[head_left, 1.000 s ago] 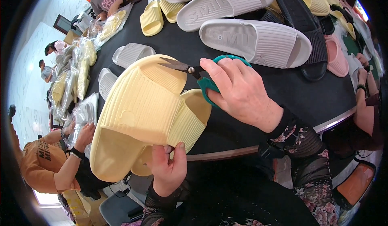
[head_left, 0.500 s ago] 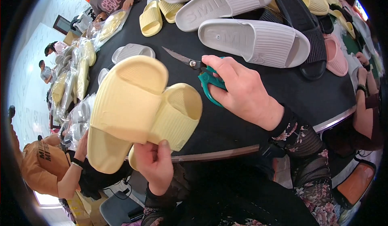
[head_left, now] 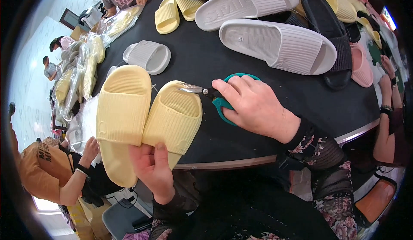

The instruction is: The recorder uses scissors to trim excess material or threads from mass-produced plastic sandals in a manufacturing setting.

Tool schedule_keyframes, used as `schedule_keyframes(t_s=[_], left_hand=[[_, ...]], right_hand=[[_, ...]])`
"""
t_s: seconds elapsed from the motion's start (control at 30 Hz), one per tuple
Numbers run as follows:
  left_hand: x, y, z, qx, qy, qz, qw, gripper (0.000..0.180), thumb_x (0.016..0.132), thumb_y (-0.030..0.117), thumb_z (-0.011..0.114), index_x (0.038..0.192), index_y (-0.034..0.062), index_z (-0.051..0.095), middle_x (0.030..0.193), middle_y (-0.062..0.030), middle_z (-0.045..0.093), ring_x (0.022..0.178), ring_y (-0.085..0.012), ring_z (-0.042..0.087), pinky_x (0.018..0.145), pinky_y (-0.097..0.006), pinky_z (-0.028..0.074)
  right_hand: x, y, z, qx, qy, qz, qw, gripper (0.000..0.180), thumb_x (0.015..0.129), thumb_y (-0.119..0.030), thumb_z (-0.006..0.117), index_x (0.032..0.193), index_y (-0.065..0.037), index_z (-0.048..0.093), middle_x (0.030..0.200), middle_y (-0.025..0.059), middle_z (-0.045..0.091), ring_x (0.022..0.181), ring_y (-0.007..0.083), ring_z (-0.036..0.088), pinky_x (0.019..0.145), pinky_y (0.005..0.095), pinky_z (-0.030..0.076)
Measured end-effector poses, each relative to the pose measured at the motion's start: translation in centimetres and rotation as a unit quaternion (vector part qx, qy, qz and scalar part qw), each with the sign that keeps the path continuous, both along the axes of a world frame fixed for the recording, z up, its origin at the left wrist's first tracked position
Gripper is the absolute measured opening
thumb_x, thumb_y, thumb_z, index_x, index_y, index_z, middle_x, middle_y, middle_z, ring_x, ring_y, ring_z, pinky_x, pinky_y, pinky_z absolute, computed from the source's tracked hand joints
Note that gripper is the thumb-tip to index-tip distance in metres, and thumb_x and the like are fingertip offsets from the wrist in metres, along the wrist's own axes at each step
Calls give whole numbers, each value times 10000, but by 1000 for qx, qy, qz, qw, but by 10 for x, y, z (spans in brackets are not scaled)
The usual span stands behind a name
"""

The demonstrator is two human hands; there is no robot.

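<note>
Black tabletop [head_left: 198,59] carries grey and yellow slippers far off; near me, my left hand [head_left: 151,168] grips the yellow slipper pair [head_left: 142,115], my right hand [head_left: 254,104] closed on teal scissors [head_left: 217,98].

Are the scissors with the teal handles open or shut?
Nearly shut. The teal-handled scissors in the right hand show their silver blades lying together as one narrow point by the pale yellow ribbed foam slippers.
</note>
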State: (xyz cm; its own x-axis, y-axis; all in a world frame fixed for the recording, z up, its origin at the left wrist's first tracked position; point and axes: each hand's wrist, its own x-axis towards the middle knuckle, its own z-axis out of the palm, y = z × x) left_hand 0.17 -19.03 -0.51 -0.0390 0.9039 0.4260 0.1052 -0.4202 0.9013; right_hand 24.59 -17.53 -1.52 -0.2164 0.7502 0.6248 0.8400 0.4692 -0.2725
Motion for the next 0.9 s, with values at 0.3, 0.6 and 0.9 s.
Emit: schedule_keyframes(t_s=[0.3, 0.6, 0.9], left_hand=[[0, 0, -3, -10, 56, 18, 998, 548, 862, -80, 501, 1362, -71, 279, 1119, -156, 584, 972, -174, 579, 846, -270, 446], [-9, 20, 33, 16, 84, 23, 996, 418, 824, -79, 504, 1225, -88, 385, 960, -108, 607, 852, -131, 563, 752, -235, 445], [93, 108, 126, 62, 31, -212, 975, 287, 793, 30, 574, 1071, -9, 511, 801, -33, 558, 723, -85, 503, 605, -238, 414]], right_hand=[[5, -3, 2, -23, 7, -6, 1000, 319, 775, -149, 624, 1038, -22, 495, 786, 110, 572, 718, 251, 626, 573, 332, 520], [5, 0, -16, -153, 96, -33, 983, 343, 790, -141, 637, 1079, -10, 506, 853, 179, 603, 741, 341, 628, 639, 393, 531], [-2, 13, -21, -210, 58, -19, 976, 373, 810, -179, 625, 1124, -21, 500, 891, 199, 608, 781, 360, 625, 673, 418, 524]])
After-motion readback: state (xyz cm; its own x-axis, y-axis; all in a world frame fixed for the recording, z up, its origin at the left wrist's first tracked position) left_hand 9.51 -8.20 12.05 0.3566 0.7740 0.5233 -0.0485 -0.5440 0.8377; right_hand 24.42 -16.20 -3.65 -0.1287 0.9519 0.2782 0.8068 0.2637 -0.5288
